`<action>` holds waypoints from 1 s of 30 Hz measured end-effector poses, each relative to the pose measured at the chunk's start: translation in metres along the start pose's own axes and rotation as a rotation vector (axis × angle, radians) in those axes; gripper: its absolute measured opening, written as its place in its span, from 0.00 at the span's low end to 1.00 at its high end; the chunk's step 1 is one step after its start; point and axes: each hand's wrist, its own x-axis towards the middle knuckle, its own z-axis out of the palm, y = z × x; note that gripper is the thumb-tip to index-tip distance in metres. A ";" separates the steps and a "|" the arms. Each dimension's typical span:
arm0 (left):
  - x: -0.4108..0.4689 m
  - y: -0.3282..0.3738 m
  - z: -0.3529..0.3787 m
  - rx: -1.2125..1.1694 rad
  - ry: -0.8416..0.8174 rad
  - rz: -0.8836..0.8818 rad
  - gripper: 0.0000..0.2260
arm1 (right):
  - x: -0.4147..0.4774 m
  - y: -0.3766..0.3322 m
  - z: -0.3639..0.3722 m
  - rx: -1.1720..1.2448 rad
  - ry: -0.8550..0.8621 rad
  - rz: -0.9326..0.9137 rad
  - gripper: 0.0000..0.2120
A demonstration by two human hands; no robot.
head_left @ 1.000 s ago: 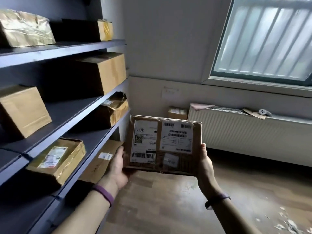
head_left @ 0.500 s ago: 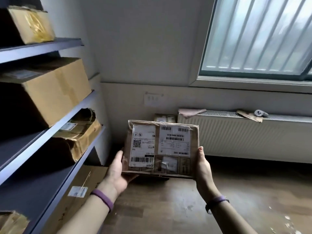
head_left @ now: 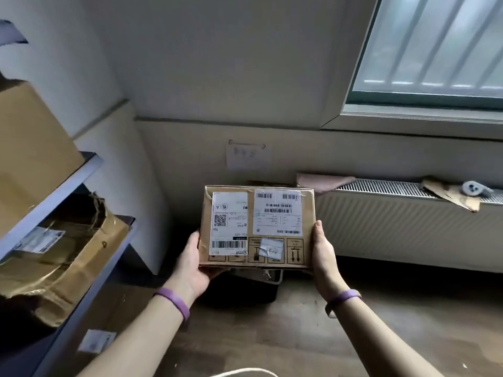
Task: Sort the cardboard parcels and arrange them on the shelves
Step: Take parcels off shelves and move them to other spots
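Observation:
A flat cardboard parcel (head_left: 257, 227) with two white shipping labels is held up in front of me, label side facing me. My left hand (head_left: 190, 265) grips its lower left edge and my right hand (head_left: 324, 257) grips its right edge. Both wrists wear purple bands. The grey shelves (head_left: 62, 191) stand at the left. A large plain box (head_left: 32, 148) sits on the upper shelf and a torn, crumpled box (head_left: 68, 254) on the shelf below it. Another labelled box (head_left: 103, 336) lies at the bottom, partly hidden.
A white radiator (head_left: 408, 227) runs along the right wall under a window, with cardboard scraps (head_left: 449, 194) and a small grey object (head_left: 475, 187) on top. A dark bin (head_left: 245, 287) stands on the wooden floor behind the parcel. A paper note (head_left: 247, 156) hangs on the wall.
The view has swung right, away from the shelves toward the corner and radiator. The parcel stays in both hands and now appears closer and more centred.

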 end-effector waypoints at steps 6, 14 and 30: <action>0.103 0.021 0.027 0.033 0.033 -0.038 0.22 | 0.102 0.008 0.018 -0.074 0.065 0.064 0.25; 0.257 0.043 0.048 0.128 -0.001 -0.142 0.19 | 0.242 0.052 0.048 -0.152 0.195 0.176 0.25; 0.513 -0.082 -0.006 0.345 0.057 -0.329 0.13 | 0.432 0.276 0.028 -0.198 0.324 0.642 0.27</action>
